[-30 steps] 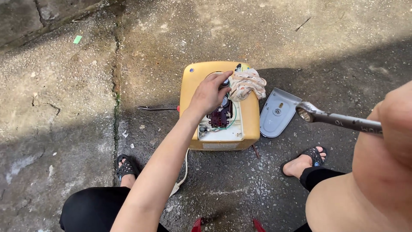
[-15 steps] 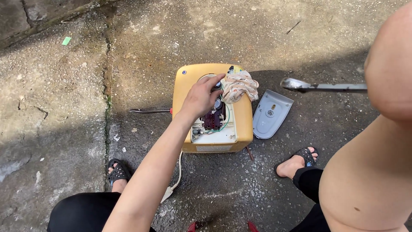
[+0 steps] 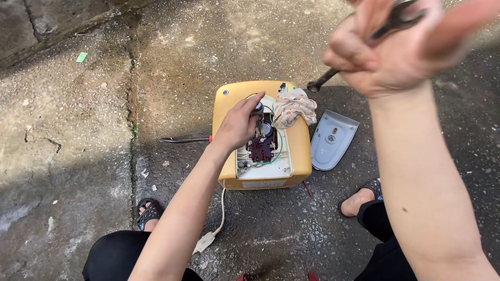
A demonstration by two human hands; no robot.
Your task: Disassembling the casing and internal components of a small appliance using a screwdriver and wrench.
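**Cover off, wiring bared, tool raised**

Wrench (image 3: 364, 44) first, since it sits nearest my eyes: my right hand (image 3: 388, 52) is raised close to the camera, blurred, with its grip wrapped tight round the metal handle, whose dark far end pokes out below my fist. It touches nothing else.

Lower down, my left hand (image 3: 237, 125) reaches forward onto the yellow appliance (image 3: 299, 151), which sits on the concrete floor (image 3: 78, 130) between my sandalled feet and a little ahead of them. That grip is narrow, fingers pinched round a small dark knob-like part (image 3: 258, 108) at the top of the opening; I cannot tell whether it is being turned or only steadied.

As for progress, I judge the opening-up is done: a grey cover panel (image 3: 330, 139) lies face down on the floor just beside the right flank of the casing, and the white inner plate with a dark red switch block (image 3: 260, 148) and green wires (image 3: 278, 153) stands exposed. What is left, as far as I can see, is the work on those inner parts; nothing looks taken out yet.

The casing is boxy with rounded corners, scuffed and dusty. A crumpled rag (image 3: 292, 106) rests on its upper right. A white cord (image 3: 221, 208) trails from its near edge towards me. Beyond my left wrist, a screwdriver (image 3: 185, 139) lies on the floor, touching the left side.
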